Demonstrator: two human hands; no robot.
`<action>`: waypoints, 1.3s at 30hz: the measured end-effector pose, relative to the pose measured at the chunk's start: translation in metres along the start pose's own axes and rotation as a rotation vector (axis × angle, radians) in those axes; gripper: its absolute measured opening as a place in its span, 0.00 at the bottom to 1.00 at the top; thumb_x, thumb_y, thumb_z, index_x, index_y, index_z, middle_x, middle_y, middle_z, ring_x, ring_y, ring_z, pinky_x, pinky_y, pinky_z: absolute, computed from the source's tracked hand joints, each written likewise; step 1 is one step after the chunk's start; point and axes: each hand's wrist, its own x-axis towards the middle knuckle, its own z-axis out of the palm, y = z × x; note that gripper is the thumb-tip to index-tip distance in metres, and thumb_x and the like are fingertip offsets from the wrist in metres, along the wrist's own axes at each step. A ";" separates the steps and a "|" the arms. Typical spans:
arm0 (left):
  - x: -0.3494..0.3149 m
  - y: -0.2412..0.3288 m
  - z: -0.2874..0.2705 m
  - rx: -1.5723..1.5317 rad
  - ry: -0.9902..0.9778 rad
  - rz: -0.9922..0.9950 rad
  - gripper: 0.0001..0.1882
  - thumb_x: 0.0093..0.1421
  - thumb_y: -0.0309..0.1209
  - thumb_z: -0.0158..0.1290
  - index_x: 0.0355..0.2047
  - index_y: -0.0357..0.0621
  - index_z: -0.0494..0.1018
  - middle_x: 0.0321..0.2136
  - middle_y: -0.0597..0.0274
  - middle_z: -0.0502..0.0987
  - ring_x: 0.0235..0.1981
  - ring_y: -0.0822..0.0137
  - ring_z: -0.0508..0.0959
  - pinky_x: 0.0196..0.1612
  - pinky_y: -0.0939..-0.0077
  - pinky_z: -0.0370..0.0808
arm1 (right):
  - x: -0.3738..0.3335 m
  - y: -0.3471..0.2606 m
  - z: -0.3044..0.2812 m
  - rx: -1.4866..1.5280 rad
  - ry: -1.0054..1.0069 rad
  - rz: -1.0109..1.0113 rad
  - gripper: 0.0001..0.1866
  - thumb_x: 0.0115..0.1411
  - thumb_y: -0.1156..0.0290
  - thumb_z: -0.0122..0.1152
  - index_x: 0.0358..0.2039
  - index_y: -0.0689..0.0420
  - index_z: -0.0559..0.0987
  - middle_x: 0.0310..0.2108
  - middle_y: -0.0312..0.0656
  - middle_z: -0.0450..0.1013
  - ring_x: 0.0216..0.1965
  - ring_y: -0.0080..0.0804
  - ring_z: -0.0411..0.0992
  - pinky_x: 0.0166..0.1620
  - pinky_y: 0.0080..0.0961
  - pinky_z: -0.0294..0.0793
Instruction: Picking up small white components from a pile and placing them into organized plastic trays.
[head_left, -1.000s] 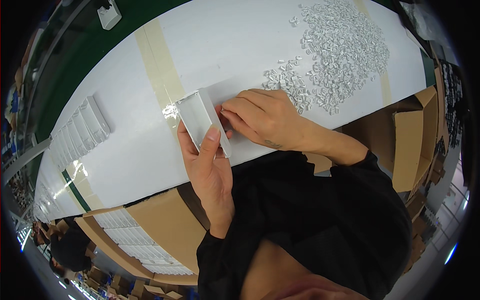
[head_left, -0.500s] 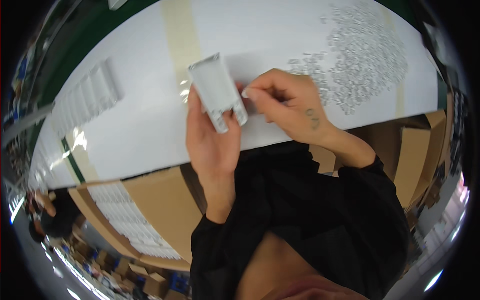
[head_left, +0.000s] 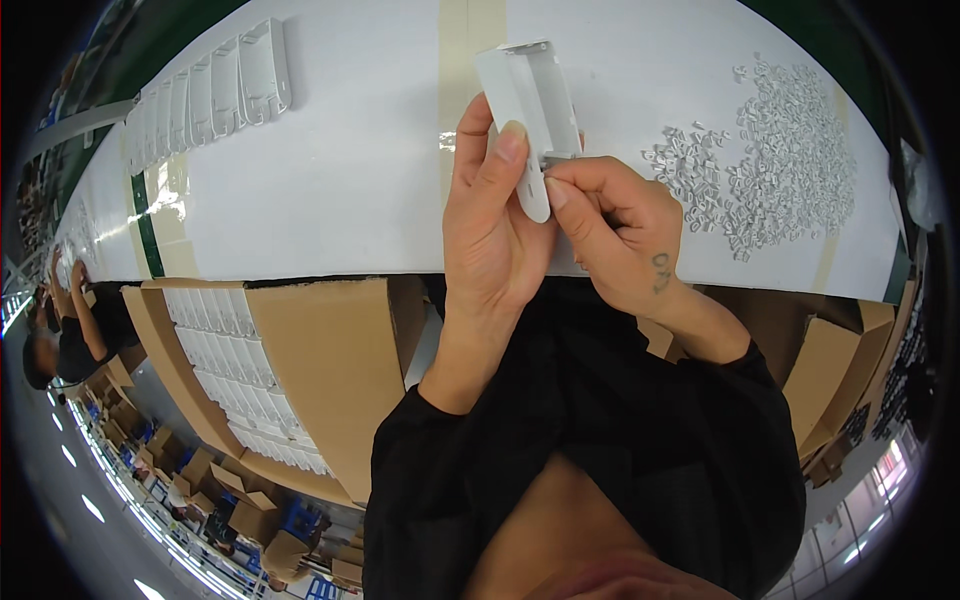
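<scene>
A white plastic housing (head_left: 545, 95), long and hollow with raised side walls, is held over the table, turned on edge so its outer side and part of its hollow show. My left hand (head_left: 485, 220) is closed on it, thumb along the outer wall and fingers behind. At the housing's rounded lower end, my right hand (head_left: 625, 225) is closed in a pinch, thumb and forefinger tips touching the inside edge. Whatever sits between those tips is hidden. To the right lies a spread of small clear plastic pieces (head_left: 795, 160), with a smaller cluster (head_left: 690, 165) nearest my right hand.
A row of similar white housings (head_left: 262, 75) stands at the far left of the white table (head_left: 350, 190). Below the near edge, an open carton (head_left: 325, 370) holds stacked white parts (head_left: 235, 365). Another open carton (head_left: 825, 370) is at right. A co-worker (head_left: 80, 325) is far left.
The housing has turned from showing its open face to standing on edge. My right hand, which pinched a small pale piece beside it, now touches its lower end. The view has shifted.
</scene>
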 end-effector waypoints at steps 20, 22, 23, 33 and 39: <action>0.010 -0.001 -0.005 -0.029 -0.028 -0.054 0.22 0.66 0.22 0.55 0.59 0.43 0.66 0.49 0.57 0.75 0.46 0.71 0.74 0.51 0.78 0.71 | -0.003 0.010 0.003 0.046 0.112 0.012 0.04 0.65 0.80 0.60 0.39 0.65 0.80 0.16 0.30 0.68 0.16 0.15 0.61 0.22 0.12 0.61; 0.010 -0.001 -0.005 -0.052 -0.025 -0.056 0.22 0.66 0.22 0.56 0.59 0.42 0.67 0.49 0.56 0.76 0.46 0.71 0.74 0.51 0.78 0.71 | -0.004 0.011 0.005 0.007 0.138 -0.027 0.04 0.65 0.80 0.60 0.39 0.65 0.80 0.15 0.31 0.68 0.16 0.15 0.61 0.22 0.12 0.61; 0.009 -0.001 -0.005 -0.053 -0.021 -0.052 0.22 0.66 0.22 0.56 0.59 0.42 0.67 0.49 0.56 0.76 0.46 0.71 0.74 0.51 0.78 0.71 | -0.003 0.011 0.004 0.007 0.132 -0.026 0.04 0.65 0.80 0.60 0.39 0.65 0.80 0.15 0.31 0.68 0.16 0.15 0.61 0.22 0.12 0.61; 0.010 -0.003 -0.012 -0.039 -0.064 -0.073 0.22 0.65 0.21 0.56 0.59 0.42 0.67 0.51 0.56 0.75 0.46 0.71 0.74 0.51 0.79 0.71 | -0.003 0.012 -0.008 0.126 0.000 0.023 0.05 0.63 0.82 0.61 0.40 0.65 0.80 0.15 0.29 0.67 0.15 0.14 0.61 0.22 0.11 0.61; 0.009 -0.012 -0.014 0.009 -0.049 -0.029 0.24 0.65 0.21 0.55 0.60 0.42 0.65 0.52 0.57 0.74 0.47 0.70 0.74 0.51 0.78 0.71 | -0.009 0.018 -0.007 0.245 0.037 0.117 0.06 0.62 0.83 0.60 0.40 0.65 0.80 0.15 0.30 0.68 0.15 0.14 0.62 0.22 0.11 0.61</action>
